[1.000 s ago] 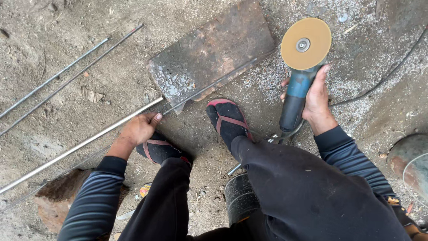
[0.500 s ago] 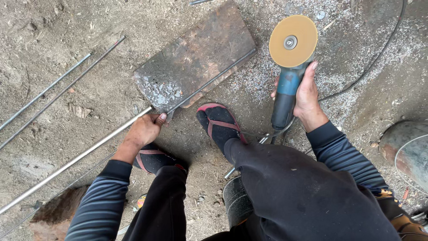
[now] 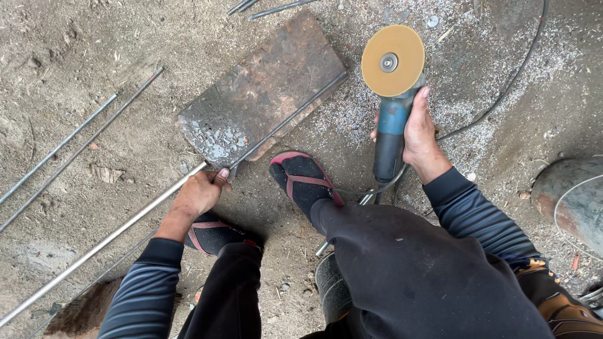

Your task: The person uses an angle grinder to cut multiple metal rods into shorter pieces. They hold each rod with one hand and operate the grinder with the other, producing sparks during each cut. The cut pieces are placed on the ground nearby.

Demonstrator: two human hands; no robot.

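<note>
While the person crouches over the dirt floor (image 3: 75, 263), the left hand (image 3: 198, 194) has its grip closed around a long steel rod (image 3: 113, 235), which runs from the lower left up across a rusty metal plate (image 3: 264, 94). Between the hands, one sandalled foot (image 3: 301, 179) rests on the ground just below the plate. The right hand (image 3: 419, 135) has its grip wrapped around the blue body of an angle grinder (image 3: 389, 94), whose yellow disc faces upward beside the plate's right edge. Farther left, two thin rods (image 3: 81, 138) lie loose on the dirt, well apart from the plate.
</note>
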